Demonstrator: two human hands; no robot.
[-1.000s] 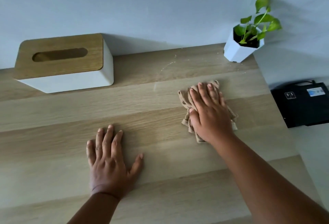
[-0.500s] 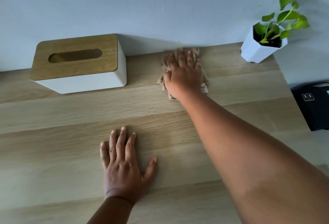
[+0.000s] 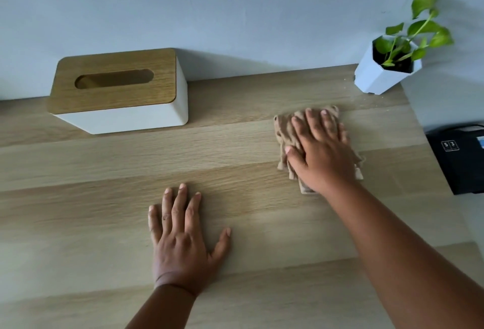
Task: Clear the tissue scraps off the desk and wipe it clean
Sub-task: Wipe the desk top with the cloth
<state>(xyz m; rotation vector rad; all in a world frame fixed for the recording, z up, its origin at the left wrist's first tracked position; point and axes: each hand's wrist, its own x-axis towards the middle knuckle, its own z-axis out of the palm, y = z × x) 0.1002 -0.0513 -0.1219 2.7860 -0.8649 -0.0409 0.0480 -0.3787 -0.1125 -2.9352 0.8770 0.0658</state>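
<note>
Right hand flat, fingers straight, pressing the beige folded cloth onto the light wood bench right of centre, left hand flat and empty; cloth looks soft, light, floppy, so palm pressure beats pinching an edge.

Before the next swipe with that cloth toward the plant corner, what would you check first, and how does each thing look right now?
1. Right hand flat on the cloth: ok.
2. Left hand bracing on the desk: ok.
3. Crumbs near the plant pot gone: not ok, specks remain.
4. Pot clear of the cloth's path: ok, apart.
5. Tissue box out of the way: ok.
6. Dirt under the cloth: cannot tell.
</note>
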